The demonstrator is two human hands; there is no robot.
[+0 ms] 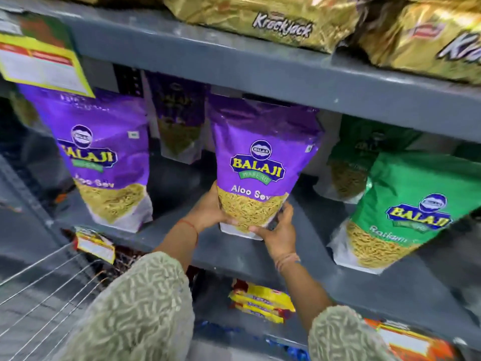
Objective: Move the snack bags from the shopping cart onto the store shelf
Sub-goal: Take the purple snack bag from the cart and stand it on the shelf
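A purple Aloo Sev snack bag [263, 162] stands upright on the grey store shelf [234, 246], near its front edge. My left hand [208, 209] grips its lower left side. My right hand [278, 230] holds its lower right corner and bottom. Another purple Aloo Sev bag [104, 157] stands on the same shelf to the left. Behind the gap between them stands a third purple bag [179, 121], deeper in. The wire shopping cart [44, 290] shows at the lower left; its contents are out of sight.
A green Balaji bag [406, 209] stands at the right, another green one [364, 157] behind it. Gold Krackjack packs [273, 22] lie on the shelf above. Yellow packets [260, 300] lie on the shelf below. A price tag [41, 61] hangs at the upper left.
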